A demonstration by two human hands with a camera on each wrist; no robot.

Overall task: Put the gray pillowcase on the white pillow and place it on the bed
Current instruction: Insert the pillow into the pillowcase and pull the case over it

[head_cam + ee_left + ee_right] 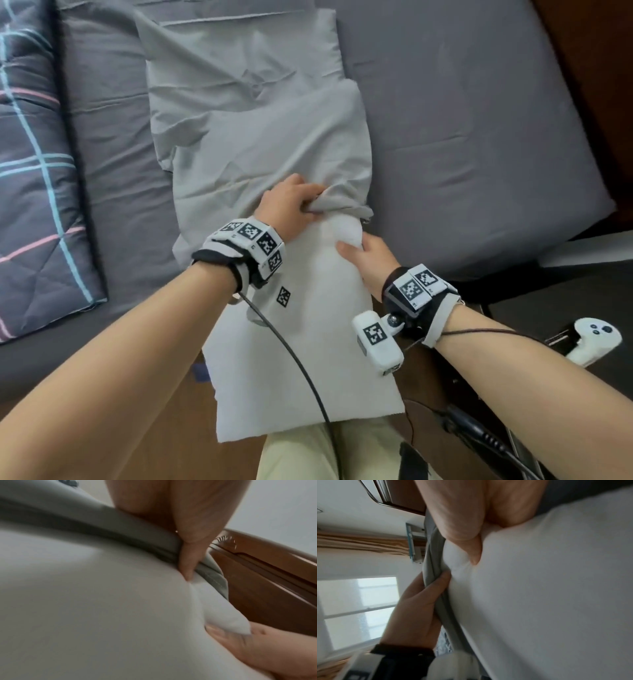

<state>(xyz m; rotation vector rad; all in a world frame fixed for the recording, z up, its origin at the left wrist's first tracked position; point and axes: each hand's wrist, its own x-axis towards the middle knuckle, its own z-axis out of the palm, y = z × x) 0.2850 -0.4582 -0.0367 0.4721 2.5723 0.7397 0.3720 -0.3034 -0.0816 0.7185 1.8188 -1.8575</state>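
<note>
Partly sheathed, white pillow [308, 342] — left hand [291, 209] bunches gray pillowcase [267, 147], right hand [368, 260] pinches pillow; fingertips buried.

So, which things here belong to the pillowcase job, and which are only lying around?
Part of the job:
- gray pillowcase, its opening gripped by the left hand
- white pillow, gripped near its corner by the right hand
- bed

Just lying about:
- plaid quilt
- white controller
</note>
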